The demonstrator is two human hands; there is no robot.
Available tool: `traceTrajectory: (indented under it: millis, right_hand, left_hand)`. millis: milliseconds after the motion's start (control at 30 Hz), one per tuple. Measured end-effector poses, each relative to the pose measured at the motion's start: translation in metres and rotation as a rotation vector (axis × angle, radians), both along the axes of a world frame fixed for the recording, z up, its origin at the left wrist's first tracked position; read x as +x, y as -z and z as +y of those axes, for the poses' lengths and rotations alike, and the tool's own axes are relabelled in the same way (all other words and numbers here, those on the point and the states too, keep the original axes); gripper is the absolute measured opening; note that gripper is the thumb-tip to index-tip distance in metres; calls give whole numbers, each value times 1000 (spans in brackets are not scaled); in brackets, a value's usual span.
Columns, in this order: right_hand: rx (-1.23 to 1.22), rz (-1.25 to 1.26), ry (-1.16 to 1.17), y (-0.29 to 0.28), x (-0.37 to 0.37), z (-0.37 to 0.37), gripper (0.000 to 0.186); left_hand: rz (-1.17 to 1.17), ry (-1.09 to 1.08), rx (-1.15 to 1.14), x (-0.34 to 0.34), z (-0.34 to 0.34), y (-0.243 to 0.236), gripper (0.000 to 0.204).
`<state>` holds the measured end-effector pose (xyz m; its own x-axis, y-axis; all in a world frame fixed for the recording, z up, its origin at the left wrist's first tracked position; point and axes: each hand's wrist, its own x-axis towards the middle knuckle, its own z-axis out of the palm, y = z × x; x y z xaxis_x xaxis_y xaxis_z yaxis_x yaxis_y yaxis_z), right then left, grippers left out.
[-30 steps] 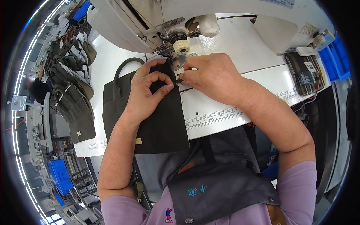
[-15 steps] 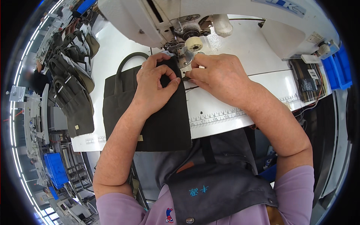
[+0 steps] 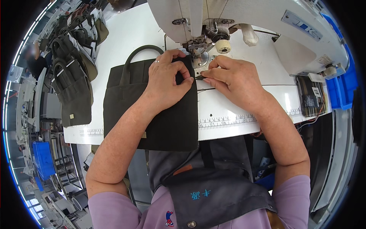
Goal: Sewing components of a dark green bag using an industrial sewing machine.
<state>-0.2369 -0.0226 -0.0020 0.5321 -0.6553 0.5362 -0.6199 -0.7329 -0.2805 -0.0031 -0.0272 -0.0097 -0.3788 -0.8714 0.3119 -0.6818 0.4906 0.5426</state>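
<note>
A dark olive fabric bag panel [image 3: 171,131] with a looped handle [image 3: 131,55] lies on the white sewing table. My left hand [image 3: 166,78] rests on its upper right part, thumb and forefinger pinched together at the right edge. Just beyond that edge, my right hand [image 3: 238,78] pinches a small dark strip [image 3: 199,77] between thumb and fingers. Whether the strip is joined to the panel I cannot tell. The sewing machine [image 3: 240,9] stands over the panel's top right corner, its needle area [image 3: 195,51] right beyond my fingertips.
Several similar dark bag pieces [image 3: 74,93] are stacked along the table's left side. A ruler scale [image 3: 228,123] runs along the front edge. At the right lie a folded dark striped bundle [image 3: 310,95] and blue bins [image 3: 345,89]. A person [image 3: 36,63] is in the left background.
My view has shifted, so the machine and table sit further right in it. Both hands keep nearly the same pinches at the panel's right edge.
</note>
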Motion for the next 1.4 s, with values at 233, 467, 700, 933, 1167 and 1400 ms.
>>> traceTrajectory:
  millis: [233, 467, 700, 933, 1167, 1400]
  right_hand:
    - [11, 63, 1, 3, 3, 0, 12]
    - [30, 111, 12, -3, 4, 5, 9]
    - [34, 121, 22, -1, 3, 4, 10]
    - [15, 127, 36, 0, 5, 6, 10]
    - [-39, 71, 37, 6, 6, 5, 15]
    - [-58, 82, 78, 6, 8, 5, 14]
  left_hand:
    - [-31, -1, -7, 0, 3, -2, 13]
    - [148, 85, 113, 12, 7, -9, 12]
    - [-206, 150, -167, 13, 40, -16, 33]
    - [-157, 111, -84, 17, 43, -9, 40]
    - [-218, 118, -137, 14, 43, -7, 39]
    - [-237, 78, -154, 11, 41, -6, 38]
